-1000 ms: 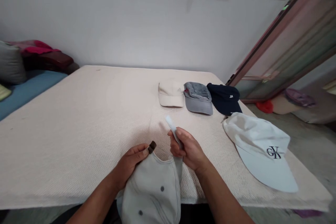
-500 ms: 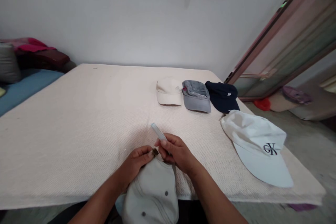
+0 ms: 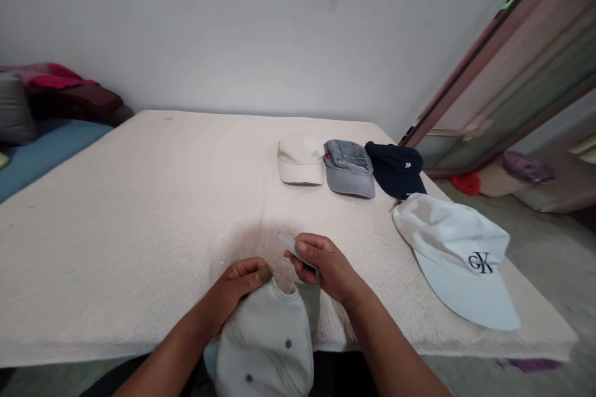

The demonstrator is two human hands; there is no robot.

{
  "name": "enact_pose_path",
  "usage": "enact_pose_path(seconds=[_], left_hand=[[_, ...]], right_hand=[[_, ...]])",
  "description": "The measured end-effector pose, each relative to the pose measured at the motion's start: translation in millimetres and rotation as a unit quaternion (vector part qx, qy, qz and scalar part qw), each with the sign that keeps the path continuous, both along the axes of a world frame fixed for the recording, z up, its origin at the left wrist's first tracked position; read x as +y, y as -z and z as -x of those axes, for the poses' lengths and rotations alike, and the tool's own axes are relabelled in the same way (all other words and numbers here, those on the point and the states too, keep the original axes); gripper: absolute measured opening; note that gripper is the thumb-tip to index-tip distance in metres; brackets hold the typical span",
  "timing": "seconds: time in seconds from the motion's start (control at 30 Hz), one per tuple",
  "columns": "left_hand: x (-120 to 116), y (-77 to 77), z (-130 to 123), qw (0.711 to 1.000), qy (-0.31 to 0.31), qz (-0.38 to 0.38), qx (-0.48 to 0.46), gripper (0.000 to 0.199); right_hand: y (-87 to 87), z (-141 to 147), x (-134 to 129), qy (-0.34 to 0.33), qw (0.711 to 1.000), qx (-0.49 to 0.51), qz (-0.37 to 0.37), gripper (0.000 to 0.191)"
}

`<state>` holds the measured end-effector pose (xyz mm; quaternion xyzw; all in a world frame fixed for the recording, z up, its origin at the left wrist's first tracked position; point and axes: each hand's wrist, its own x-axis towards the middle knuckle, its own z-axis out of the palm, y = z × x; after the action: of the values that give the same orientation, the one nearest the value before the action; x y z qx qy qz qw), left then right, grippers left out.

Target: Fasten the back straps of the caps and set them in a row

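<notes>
A light grey cap (image 3: 267,344) hangs at the table's front edge, its back opening facing up. My left hand (image 3: 235,291) pinches the cap at the left of that opening, by a brownish buckle or tab (image 3: 265,272). Opposite it, my right hand (image 3: 323,263) is closed on the cap's pale strap (image 3: 286,239), whose free end sticks out past the thumb toward the upper left. Strap and buckle are apart. Part of a light blue brim (image 3: 210,358) shows at the cap's lower left; the rest is hidden.
On the white-covered table (image 3: 139,229) lie a cream cap (image 3: 300,158), a grey cap (image 3: 349,167) and a navy cap (image 3: 395,167) in a row. Nearer, at the right, lies a white cap (image 3: 454,242) with a pale blue brim. A wall (image 3: 233,43) stands behind.
My right hand has moved slightly right with the strap, away from the buckle. More of the strap shows below that hand, and the cap's opening is wider.
</notes>
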<state>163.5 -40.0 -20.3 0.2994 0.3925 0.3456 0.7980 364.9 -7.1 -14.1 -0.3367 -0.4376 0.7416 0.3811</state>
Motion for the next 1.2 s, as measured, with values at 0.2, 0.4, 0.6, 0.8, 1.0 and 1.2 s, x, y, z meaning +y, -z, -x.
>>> enact_pose_path(seconds=[0.2, 0.4, 0.6, 0.8, 1.0, 1.2], left_hand=[[2, -2.2, 5, 1.000, -0.006, -0.014, 0.012, 0.016], [2, 0.4, 5, 0.999, -0.005, -0.021, 0.044, 0.018], [1, 0.2, 5, 0.998, -0.015, -0.027, 0.059, 0.017], [1, 0.6, 6, 0.998, -0.015, -0.030, 0.056, 0.018], [3, -1.6, 6, 0.995, -0.004, -0.057, 0.079, 0.019], [2, -1.2, 4, 0.993, 0.010, -0.069, 0.091, 0.023]], right_hand=[[3.8, -5, 1, -0.044, 0.999, 0.000, 0.013, 0.020], [8.7, -3, 1, -0.074, 0.996, -0.037, 0.017, 0.020], [10.7, -5, 0, -0.069, 0.995, -0.065, 0.012, 0.021], [11.0, -5, 1, -0.073, 0.995, -0.063, 0.005, 0.021], [7.5, -6, 1, -0.081, 0.994, -0.078, 0.012, 0.020], [4.1, -6, 1, -0.102, 0.985, -0.132, -0.055, 0.020]])
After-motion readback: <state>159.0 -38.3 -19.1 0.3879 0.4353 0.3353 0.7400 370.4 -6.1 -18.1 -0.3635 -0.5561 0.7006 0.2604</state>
